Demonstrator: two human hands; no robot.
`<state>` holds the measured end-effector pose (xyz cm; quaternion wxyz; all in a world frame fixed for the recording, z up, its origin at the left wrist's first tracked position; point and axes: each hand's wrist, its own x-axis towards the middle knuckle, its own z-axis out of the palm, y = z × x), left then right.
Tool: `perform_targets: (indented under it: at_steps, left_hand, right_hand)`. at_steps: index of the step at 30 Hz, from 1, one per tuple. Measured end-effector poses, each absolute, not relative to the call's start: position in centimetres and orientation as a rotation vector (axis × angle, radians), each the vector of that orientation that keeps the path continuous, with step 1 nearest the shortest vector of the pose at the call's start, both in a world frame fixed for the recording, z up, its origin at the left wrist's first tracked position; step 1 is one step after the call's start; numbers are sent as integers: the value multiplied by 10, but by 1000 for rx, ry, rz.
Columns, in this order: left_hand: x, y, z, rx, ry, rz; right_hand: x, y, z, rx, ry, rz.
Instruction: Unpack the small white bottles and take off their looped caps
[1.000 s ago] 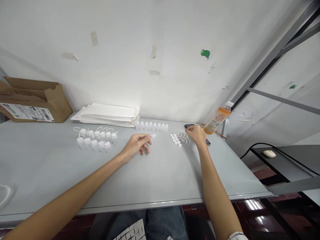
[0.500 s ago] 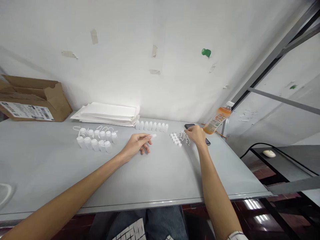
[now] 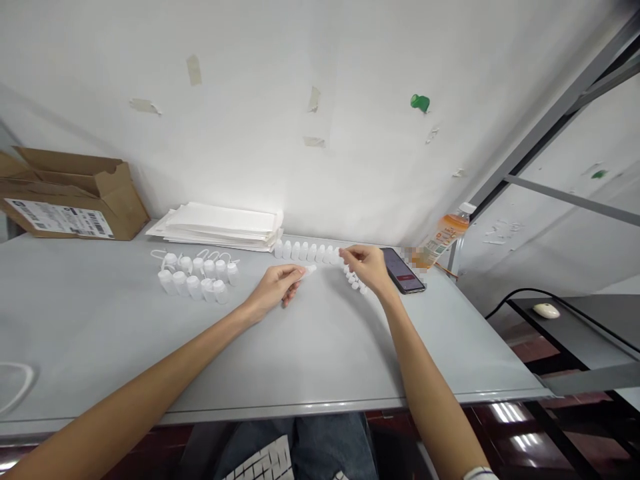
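Note:
My left hand point(image 3: 275, 285) pinches a small white dropper bottle point(image 3: 309, 270) just above the grey table point(image 3: 300, 347). My right hand point(image 3: 366, 265) is closed in a pinch on a tiny white piece I cannot make out, raised near the small white caps point(image 3: 354, 283) and moving toward the bottle. A row of small white bottles point(image 3: 306, 251) stands behind both hands by the wall. A group of capped white bottles point(image 3: 196, 275) with loops stands to the left.
A stack of white sheets point(image 3: 220, 225) lies at the wall, with an open cardboard box point(image 3: 65, 193) at far left. A phone point(image 3: 403, 269) and an orange drink bottle point(image 3: 443, 237) sit to the right. A metal frame point(image 3: 550, 113) and a lower desk with a mouse point(image 3: 546, 310) stand further right.
My right hand left the pile of loops by the phone and moved left toward the bottle in my left hand, pinching something small. The phone is now uncovered.

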<state>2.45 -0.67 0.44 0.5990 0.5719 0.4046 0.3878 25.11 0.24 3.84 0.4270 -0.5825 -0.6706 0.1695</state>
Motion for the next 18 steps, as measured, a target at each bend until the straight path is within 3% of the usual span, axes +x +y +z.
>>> perform_targets:
  at_steps: [5, 18]
  left_hand:
    - [25, -7, 6, 1337, 951, 917]
    - [22, -6, 7, 1389, 899, 898]
  right_hand:
    - [214, -9, 39, -1251, -1778, 837]
    - [213, -5, 36, -1133, -1633, 1080]
